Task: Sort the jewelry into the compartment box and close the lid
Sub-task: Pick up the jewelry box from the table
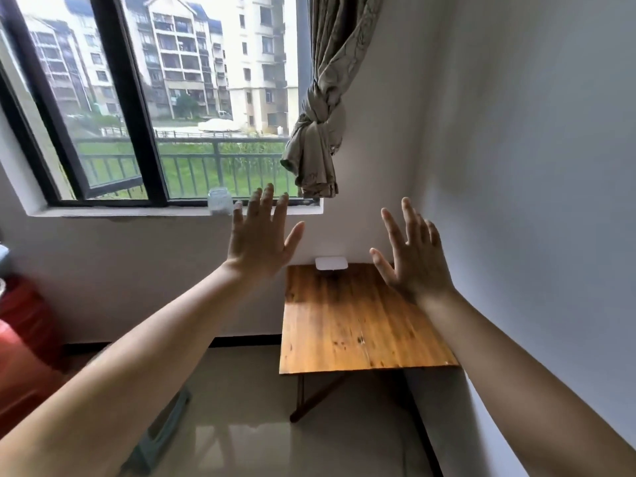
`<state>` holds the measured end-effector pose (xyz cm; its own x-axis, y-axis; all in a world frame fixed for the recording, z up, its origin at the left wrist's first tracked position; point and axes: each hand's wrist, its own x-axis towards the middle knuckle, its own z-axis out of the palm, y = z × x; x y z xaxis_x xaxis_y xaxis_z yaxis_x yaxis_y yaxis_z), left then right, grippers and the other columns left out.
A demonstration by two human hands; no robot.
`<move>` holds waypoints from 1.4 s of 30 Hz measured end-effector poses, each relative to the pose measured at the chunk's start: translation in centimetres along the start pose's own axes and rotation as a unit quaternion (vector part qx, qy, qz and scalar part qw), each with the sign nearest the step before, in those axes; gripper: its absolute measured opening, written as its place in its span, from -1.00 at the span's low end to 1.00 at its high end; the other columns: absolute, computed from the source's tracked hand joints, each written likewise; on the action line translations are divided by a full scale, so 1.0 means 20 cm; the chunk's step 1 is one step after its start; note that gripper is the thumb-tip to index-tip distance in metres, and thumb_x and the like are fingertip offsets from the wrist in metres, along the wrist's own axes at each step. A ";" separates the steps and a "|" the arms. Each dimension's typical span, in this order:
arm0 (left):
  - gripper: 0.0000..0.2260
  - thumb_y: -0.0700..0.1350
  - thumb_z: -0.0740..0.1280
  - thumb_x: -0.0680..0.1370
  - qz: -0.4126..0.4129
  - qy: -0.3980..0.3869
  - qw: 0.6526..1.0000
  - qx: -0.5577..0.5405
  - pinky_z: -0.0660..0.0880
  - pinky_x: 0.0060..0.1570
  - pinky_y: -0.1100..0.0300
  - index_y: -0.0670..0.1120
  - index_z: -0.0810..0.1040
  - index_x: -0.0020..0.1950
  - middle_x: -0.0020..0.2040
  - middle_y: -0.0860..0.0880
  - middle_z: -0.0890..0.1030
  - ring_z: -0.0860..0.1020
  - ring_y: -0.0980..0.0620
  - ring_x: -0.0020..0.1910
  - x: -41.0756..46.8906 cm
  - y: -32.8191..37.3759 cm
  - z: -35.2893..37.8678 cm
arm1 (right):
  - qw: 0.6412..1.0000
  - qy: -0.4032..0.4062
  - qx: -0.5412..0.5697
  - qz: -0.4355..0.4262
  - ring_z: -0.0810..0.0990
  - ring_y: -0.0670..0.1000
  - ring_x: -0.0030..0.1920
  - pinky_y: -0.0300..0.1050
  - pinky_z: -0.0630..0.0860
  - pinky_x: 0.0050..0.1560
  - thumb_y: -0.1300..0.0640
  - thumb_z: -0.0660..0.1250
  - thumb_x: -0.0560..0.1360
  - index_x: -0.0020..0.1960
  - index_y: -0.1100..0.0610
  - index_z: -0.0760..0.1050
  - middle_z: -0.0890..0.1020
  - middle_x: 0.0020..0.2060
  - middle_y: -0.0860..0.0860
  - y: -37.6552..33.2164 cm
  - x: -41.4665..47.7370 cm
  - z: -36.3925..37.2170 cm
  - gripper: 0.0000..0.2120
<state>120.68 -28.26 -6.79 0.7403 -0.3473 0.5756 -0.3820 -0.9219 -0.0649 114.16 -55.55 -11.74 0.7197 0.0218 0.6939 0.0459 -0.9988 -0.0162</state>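
A small white box (331,263) with its lid down sits at the far edge of a wooden table (358,325), against the wall. No jewelry shows on the tabletop. My left hand (258,235) is raised in the air, fingers spread, palm away from me, left of and above the box. My right hand (413,256) is also raised with fingers apart, just right of the box and over the table's far right corner. Both hands hold nothing.
The table stands in a room corner, with a white wall along its right side. A window with a sill (172,211) holds a glass jar (219,201). A knotted curtain (320,132) hangs above. Red furniture (24,339) stands at the left on the tiled floor.
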 end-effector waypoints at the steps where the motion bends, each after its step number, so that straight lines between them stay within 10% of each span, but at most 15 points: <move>1: -0.37 0.26 -0.11 0.63 0.006 -0.006 1.000 0.008 0.09 0.47 -0.18 -0.09 0.11 0.59 0.61 -0.18 0.09 0.09 -0.18 0.57 0.08 0.01 0.09 | 1.000 -0.001 0.002 0.000 0.20 0.35 0.52 0.29 0.16 0.47 -0.17 0.19 0.59 0.61 0.12 0.10 0.06 0.59 0.29 0.05 0.05 0.08 -0.30; 27: -0.39 0.27 -0.02 0.62 0.126 -0.178 0.976 0.005 0.26 0.36 -0.13 -0.08 0.26 0.53 0.57 -0.22 0.20 0.16 -0.17 0.55 1.75 -0.39 2.11 | 0.980 -0.153 -0.008 0.126 0.24 0.30 0.52 0.22 0.23 0.48 -0.25 0.12 0.61 0.62 0.08 0.03 0.09 0.58 0.29 0.78 1.35 2.09 -0.29; 36: -0.46 0.23 -0.01 0.64 0.258 -0.271 0.922 -0.096 0.28 0.36 -0.12 -0.04 0.28 0.50 0.56 -0.19 0.24 0.17 -0.18 0.54 2.15 -0.52 2.97 | 0.925 -0.240 -0.097 0.278 0.21 0.29 0.53 0.20 0.23 0.48 -0.26 0.06 0.63 0.61 0.12 0.03 0.05 0.59 0.27 0.73 1.41 2.63 -0.29; 42: -0.46 0.24 0.00 0.65 0.201 -0.368 0.884 -0.206 0.27 0.39 -0.14 -0.03 0.27 0.52 0.55 -0.11 0.24 0.18 -0.15 0.53 2.21 -0.40 3.41 | 0.888 -0.286 -0.100 0.346 0.25 0.24 0.52 0.15 0.26 0.45 -0.21 0.10 0.63 0.61 0.11 0.05 0.10 0.59 0.24 0.75 1.34 2.90 -0.32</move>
<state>194.26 -47.91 -36.40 0.5996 -0.7907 -0.1235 -0.7534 -0.6098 0.2461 174.38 -67.37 -35.11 0.7647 -0.6384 0.0880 -0.6269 -0.7686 -0.1275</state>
